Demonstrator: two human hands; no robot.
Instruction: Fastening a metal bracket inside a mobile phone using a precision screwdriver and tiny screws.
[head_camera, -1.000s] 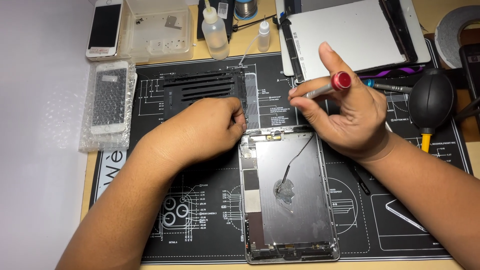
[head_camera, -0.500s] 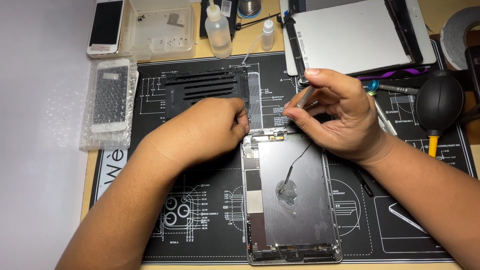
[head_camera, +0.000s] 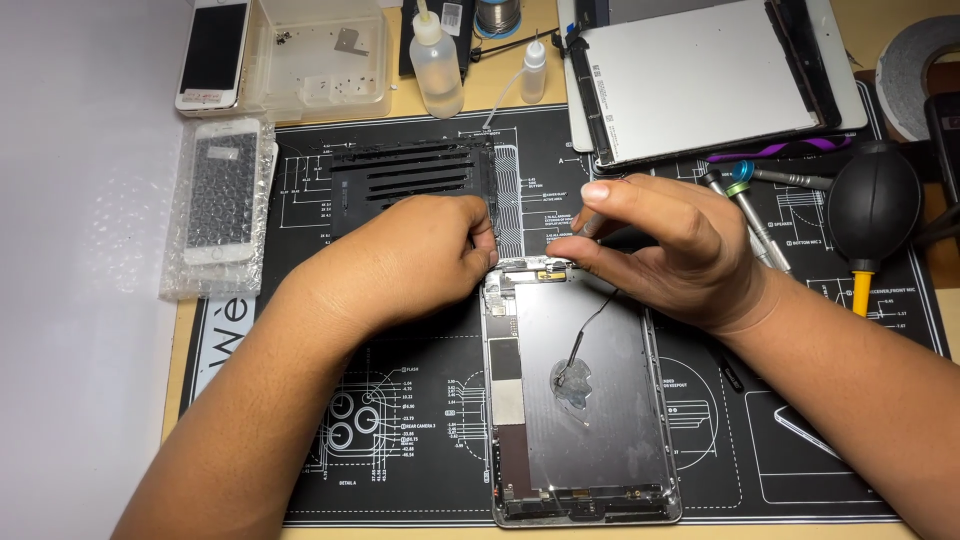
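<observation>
**Opened tablet shell on repair mat, both hands at its top edge**

Nearest the camera: tablet shell (head_camera: 575, 400) lies face-open on the black repair mat (head_camera: 400, 440), long axis running away from the viewer, bottom edge close to the mat's near border. Interior mostly bare grey metal; a thin dark cable runs diagonally across it to a patch of residue near the middle. Small circuit strip along the left inner side.

At the shell's top edge: left hand (head_camera: 410, 260) rests on the mat, knuckles up, fingers curled together with tips pressed against the top left corner of the shell. Right hand (head_camera: 670, 245) arches over the top right corner; thumb and forefinger pinched together on a thin screwdriver (head_camera: 592, 222), only partly seen, tip hidden under the hand.

Just beyond the left hand: black slatted panel (head_camera: 410, 175) flat on the mat. Right of the right hand: two loose screwdrivers (head_camera: 750, 215) and a black air blower (head_camera: 872, 205) with yellow nozzle.

Left of the mat: phone in bubble wrap (head_camera: 215, 205).

Far edge of the table (head_camera: 540, 95): second phone (head_camera: 212, 50), clear plastic tray (head_camera: 320, 55), two squeeze bottles (head_camera: 436, 65), detached tablet screen (head_camera: 700, 75) face down, tape roll (head_camera: 915, 70) at the right corner.
</observation>
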